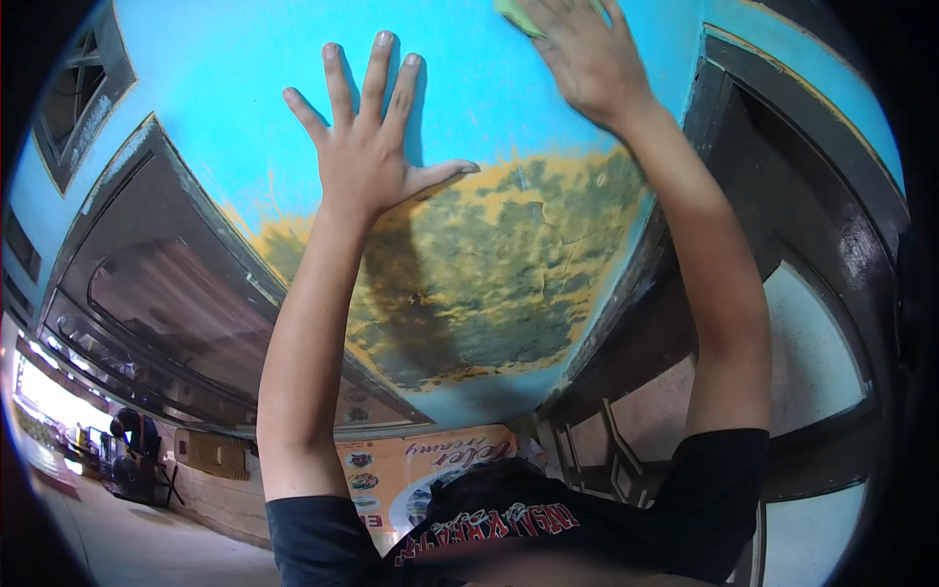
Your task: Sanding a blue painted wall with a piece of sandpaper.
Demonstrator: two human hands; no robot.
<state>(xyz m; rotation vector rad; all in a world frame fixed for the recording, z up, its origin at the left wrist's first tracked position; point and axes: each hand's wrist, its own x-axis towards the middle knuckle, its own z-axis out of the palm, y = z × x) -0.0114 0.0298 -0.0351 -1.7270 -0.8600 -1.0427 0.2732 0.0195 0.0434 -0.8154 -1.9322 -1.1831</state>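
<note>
My left hand (364, 139) lies spread against the bright blue painted wall (469, 95), its fingers apart and its thumb pointing right. Nothing is held in it. At the top edge of the view, my right hand (590, 66) presses a yellow-green pad (521, 16), perhaps a sponge or folded sandpaper, to the wall. Part of the pad is hidden by the fingers and part is cut off by the picture's edge. Below both hands runs a worn patch (499, 264), where the blue gives way to mottled yellow and dark green with cracks.
A dark wooden door frame (704, 110) borders the wall on the right. On the left stands a dark-framed window (176, 293). Underneath lies an orange printed banner (389, 469), beside a wooden frame (616, 447). Farther left are a brown plastic stool (211, 453) and a dark figure, apparently a person (139, 433).
</note>
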